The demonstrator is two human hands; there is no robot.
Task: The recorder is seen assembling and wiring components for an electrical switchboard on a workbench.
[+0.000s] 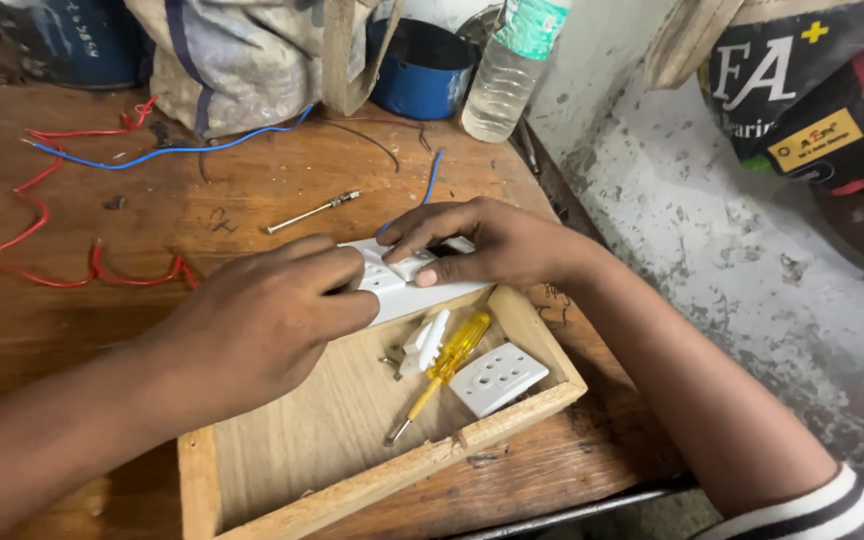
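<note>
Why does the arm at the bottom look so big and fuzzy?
Head view: the left hand and its forearm lie close to the camera, so they loom large and soft; the yellow screwdriver in the wooden box stays sharp; light is even, without glare.

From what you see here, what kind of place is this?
Probably a small electrical repair or wiring bench: loose red wire on a worn wooden table, a yellow screwdriver in a wooden tray, and both hands on a white switch plate.
</note>
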